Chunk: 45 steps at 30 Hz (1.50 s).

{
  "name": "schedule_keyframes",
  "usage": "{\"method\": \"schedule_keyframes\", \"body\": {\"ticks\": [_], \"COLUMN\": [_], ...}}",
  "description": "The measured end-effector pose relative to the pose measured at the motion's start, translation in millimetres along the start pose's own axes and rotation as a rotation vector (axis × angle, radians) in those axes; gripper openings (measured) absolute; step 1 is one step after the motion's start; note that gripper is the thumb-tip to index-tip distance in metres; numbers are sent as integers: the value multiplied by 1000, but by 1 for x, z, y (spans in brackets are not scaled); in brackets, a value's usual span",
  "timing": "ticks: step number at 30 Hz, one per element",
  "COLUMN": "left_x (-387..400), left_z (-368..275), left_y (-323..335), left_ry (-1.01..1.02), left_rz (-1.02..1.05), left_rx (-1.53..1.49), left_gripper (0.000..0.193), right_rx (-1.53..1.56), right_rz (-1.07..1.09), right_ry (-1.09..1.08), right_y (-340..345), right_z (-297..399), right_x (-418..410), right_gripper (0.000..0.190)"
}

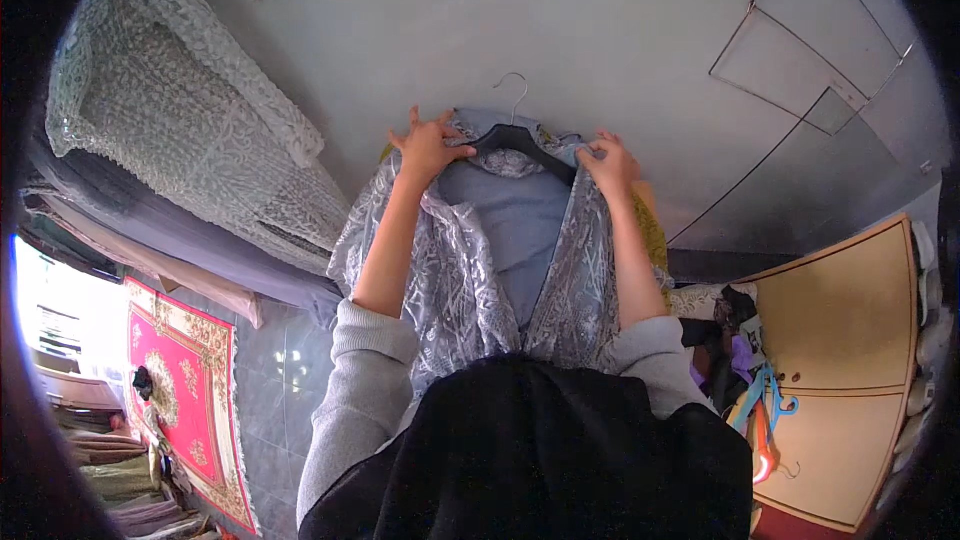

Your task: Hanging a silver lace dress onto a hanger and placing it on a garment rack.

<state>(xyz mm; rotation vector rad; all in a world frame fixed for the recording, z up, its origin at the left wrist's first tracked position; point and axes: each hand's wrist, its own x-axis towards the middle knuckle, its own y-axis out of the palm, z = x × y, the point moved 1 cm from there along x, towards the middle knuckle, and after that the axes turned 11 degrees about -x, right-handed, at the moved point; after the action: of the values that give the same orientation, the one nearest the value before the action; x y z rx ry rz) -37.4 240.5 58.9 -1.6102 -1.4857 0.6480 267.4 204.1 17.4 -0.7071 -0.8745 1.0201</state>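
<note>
A grey-lilac garment with lace and sequin patterning [465, 270] hangs open-fronted before me, its plain lining [502, 217] showing inside. At its neck is a black clothes hanger [517, 139] with a metal hook pointing up the pale wall. My left hand [431, 142] pinches the garment's shoulder, the thumb reaching to the hanger's left arm. On the other side my right hand [609, 161] grips the cloth of the right shoulder by the hanger's end. Some mustard-yellow patterned fabric [649, 225] shows behind the garment on the right.
A pale sequined lace garment [195, 97] hangs at upper left, with more clothes below it. A red patterned rug [187, 390] lies on the grey tiled floor. At right, colored hangers [765, 412] hang by a wooden cabinet [832, 315]. A wire rack [810, 37] is on the wall.
</note>
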Motion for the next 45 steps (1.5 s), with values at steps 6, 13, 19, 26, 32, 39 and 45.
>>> {"method": "schedule_keyframes", "body": {"ticks": [6, 13, 19, 26, 32, 39, 45], "left_x": [12, 12, -59, -132, -133, -94, -82], "left_z": [17, -3, -29, -36, -40, -44, -29], "left_y": [9, -2, 8, 23, 26, 23, 10], "left_ry": [-227, -105, 15, 36, 47, 282, 268], "left_rz": [-287, -512, -380, -215, -132, 104, 252], "left_rx": [-323, -318, 28, 56, 34, 177, -302], "left_gripper": [36, 41, 50, 50, 53, 34, 25], "right_rx": [236, 135, -135, -149, -352, -442, -546], "right_rz": [-208, -303, -41, -57, 118, 95, 152], "right_ry": [54, -64, -292, -363, -523, -705, -636], "right_y": [8, -7, 5, -8, -13, 12, 3], "right_z": [-10, 15, 32, 28, 34, 39, 27], "right_x": [-3, -15, -76, -118, -129, -104, -88], "right_gripper": [23, 21, 23, 40, 47, 37, 24]}}
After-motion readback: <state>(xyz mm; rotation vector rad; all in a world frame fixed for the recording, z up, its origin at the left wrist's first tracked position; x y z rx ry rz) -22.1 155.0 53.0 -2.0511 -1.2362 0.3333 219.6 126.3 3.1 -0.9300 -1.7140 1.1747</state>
